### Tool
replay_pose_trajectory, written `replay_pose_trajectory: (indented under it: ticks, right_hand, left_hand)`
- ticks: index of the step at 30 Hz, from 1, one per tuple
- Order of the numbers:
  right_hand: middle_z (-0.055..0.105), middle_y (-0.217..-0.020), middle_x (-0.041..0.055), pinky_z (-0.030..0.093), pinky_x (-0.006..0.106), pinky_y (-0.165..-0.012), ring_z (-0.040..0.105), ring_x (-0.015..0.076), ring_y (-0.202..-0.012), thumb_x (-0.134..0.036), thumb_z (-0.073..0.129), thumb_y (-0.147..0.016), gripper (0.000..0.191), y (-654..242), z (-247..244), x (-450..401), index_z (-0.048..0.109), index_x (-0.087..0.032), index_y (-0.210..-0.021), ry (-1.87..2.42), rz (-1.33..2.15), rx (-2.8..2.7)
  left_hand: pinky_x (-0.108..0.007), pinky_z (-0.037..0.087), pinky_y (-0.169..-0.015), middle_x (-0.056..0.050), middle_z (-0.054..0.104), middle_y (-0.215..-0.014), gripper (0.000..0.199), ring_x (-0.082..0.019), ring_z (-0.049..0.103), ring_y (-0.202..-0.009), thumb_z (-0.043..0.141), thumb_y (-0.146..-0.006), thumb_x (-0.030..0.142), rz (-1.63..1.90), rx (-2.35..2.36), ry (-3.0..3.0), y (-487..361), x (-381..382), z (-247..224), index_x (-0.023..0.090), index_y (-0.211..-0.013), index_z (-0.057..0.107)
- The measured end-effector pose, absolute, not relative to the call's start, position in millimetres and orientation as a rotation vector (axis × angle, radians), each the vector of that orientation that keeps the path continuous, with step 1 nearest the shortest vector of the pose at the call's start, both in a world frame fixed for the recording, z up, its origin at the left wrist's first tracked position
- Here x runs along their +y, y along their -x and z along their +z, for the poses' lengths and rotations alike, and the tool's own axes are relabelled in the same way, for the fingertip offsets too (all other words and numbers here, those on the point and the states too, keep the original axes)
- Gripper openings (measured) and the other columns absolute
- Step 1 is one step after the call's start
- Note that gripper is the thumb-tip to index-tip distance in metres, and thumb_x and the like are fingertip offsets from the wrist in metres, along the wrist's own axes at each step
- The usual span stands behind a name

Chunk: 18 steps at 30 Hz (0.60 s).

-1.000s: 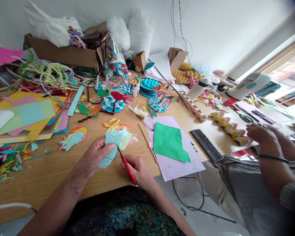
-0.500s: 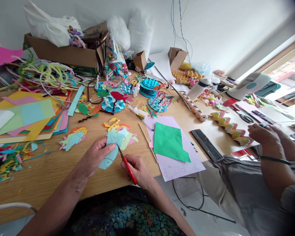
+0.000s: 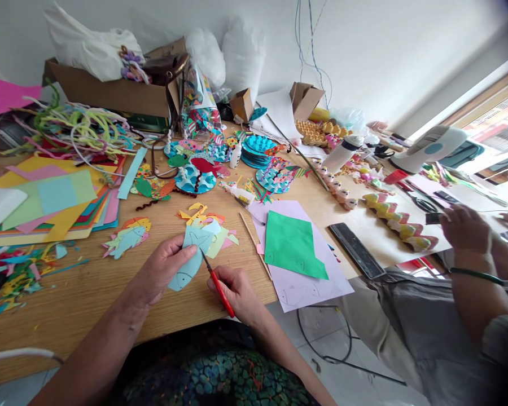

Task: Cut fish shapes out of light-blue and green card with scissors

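Note:
Pinched in my left hand [image 3: 172, 262] is a piece of light blue paper [image 3: 182, 277] with a fish outline and an eye drawn on it. My right hand [image 3: 233, 287] grips red-handled scissors [image 3: 220, 291], whose blades meet the right edge of that paper. Behind the paper lie yellow, orange, green and pink paper scraps [image 3: 217, 241]. Cut paper fish [image 3: 129, 239] rest in a small pile to the left of my left hand. On the right, a green sheet [image 3: 290, 242] lies over a lilac sheet [image 3: 292, 299] bearing pencilled fish outlines.
Stacked coloured paper [image 3: 63, 194] and many small scraps [image 3: 23, 276] cover the left. A wooden stick [image 3: 256, 246] and a black ruler-like bar [image 3: 356, 250] flank the lilac sheet. Glue bottles and wave-patterned blue discs [image 3: 195, 179] stand farther back. A co-worker's hand [image 3: 461, 225] is at the right.
The scissors and the blue paper have shifted very slightly, with the blades still at the paper's edge. At the right, the co-worker's hand has moved a little, now with a dark object at its fingers.

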State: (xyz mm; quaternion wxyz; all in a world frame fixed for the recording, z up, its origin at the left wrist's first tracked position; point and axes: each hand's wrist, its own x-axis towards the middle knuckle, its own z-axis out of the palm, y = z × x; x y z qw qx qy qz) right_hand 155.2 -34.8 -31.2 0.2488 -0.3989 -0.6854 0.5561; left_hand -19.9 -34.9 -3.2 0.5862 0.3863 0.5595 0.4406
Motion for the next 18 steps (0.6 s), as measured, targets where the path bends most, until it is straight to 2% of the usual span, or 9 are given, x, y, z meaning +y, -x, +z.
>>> replay_pose_trajectory:
  ticks: [6,13,18]
  right_hand:
    - [0.038,-0.057,-0.004,0.026,0.023,-0.05,0.033,0.0096,-0.055,-0.046,0.049,-0.087,0.038,-155.7,-30.9,-36.3,0.041,-0.019,-0.061,1.086,1.556,-1.827]
    - [0.037,-0.057,-0.0041,0.026,0.023,-0.051,0.033,0.0096,-0.055,-0.052,0.048,-0.086,0.043,-156.9,-31.8,-35.6,0.039,-0.019,-0.06,1.095,1.517,-1.855]
    - [0.037,-0.057,-0.004,0.026,0.023,-0.051,0.033,0.0097,-0.056,-0.051,0.049,-0.087,0.042,-157.4,-32.6,-34.2,0.04,-0.019,-0.06,1.082,1.501,-1.881]
  left_hand:
    - [-0.023,0.033,-0.049,0.002,0.057,-0.06,0.039,-0.011,0.042,-0.051,0.07,-0.064,0.042,1.028,1.304,-0.922,16.2,-35.2,-0.5,0.015,-0.091,0.072]
    - [-0.023,0.035,-0.049,0.002,0.057,-0.06,0.038,-0.012,0.044,-0.051,0.07,-0.065,0.044,1.028,1.313,-0.92,16.5,-36.2,-2.8,0.016,-0.091,0.072]
    - [-0.021,0.035,-0.047,0.004,0.058,-0.059,0.029,-0.01,0.043,-0.051,0.073,-0.066,0.04,1.061,1.247,-0.89,18.9,-34.0,-3.0,0.017,-0.083,0.07]
